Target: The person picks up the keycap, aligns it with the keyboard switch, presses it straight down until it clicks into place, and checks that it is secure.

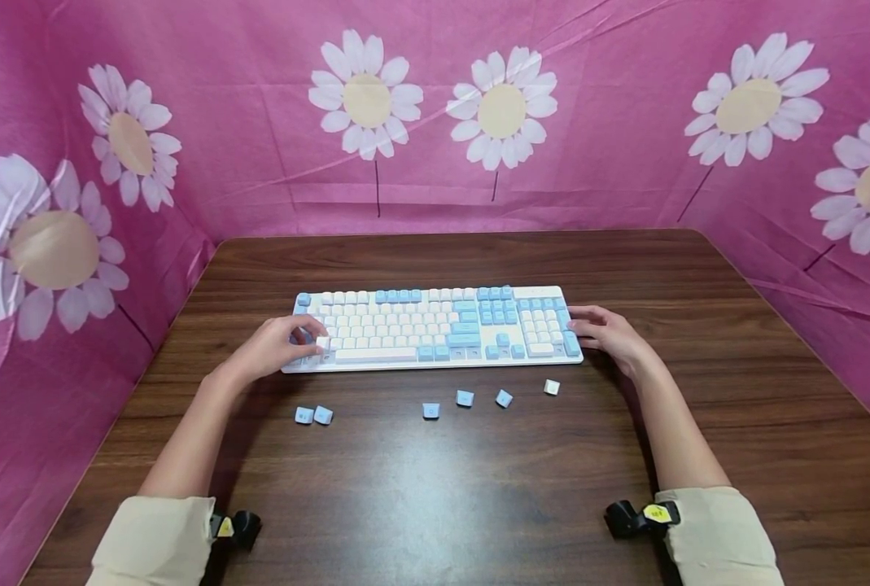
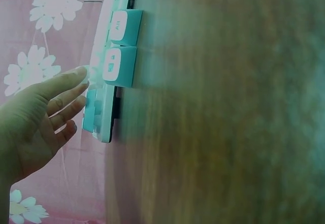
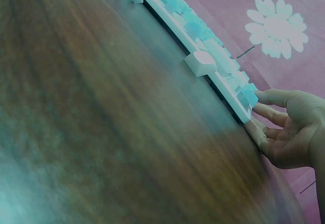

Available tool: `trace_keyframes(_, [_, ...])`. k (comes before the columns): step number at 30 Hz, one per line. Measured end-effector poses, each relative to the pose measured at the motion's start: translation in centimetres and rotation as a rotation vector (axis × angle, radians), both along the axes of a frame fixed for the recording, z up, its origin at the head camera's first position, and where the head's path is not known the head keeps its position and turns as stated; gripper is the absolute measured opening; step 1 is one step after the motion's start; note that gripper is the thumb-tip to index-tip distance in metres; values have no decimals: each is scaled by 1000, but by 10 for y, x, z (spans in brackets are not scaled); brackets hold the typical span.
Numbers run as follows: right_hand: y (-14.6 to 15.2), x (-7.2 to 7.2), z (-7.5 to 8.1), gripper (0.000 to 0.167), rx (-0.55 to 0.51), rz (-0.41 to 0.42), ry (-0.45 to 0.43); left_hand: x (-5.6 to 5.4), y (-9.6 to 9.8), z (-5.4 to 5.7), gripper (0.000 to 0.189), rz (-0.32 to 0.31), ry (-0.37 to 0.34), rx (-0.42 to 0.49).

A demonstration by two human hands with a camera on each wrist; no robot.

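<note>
A white and light-blue keyboard [image 1: 386,355] lies across the table. At its lower left, my left hand [image 1: 279,346] pinches a white keycap [image 1: 322,343] between thumb and fingers, close over the bottom key rows. In the left wrist view the thumb [image 2: 61,83] covers most of that cap. My right hand [image 1: 610,334] holds the keyboard's right end, its thumb at the blue corner key [image 3: 249,95] and the other fingers along the edge, partly hidden. Some spots in the bottom row have no caps.
Several loose keycaps lie in front of the keyboard: two blue ones at left, including one blue keycap [image 1: 303,415]; more blue ones in the middle, one being a blue keycap [image 1: 430,411]; and a white keycap [image 1: 552,387] at right. A pink flowered cloth [image 1: 435,187] surrounds the wooden table [image 1: 420,488].
</note>
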State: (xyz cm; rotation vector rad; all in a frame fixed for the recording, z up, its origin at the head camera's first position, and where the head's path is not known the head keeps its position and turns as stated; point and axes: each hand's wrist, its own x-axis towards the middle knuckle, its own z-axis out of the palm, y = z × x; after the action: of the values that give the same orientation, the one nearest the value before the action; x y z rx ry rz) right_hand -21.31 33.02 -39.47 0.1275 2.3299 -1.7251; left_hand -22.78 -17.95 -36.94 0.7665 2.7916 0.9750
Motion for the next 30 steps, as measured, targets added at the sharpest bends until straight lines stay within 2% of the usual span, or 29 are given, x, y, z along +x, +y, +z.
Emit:
trace_keyframes(8, [0, 0, 0, 63, -1, -1, 1, -3, 0, 0, 18, 15, 9, -3])
trace_keyframes(20, [0, -1, 0, 62, -11, 1, 4, -3, -1, -3, 18, 25, 76, -7])
trace_keyframes(30, [1, -1, -1, 63, 5, 14, 8, -3, 2, -3, 16, 44, 85, 3])
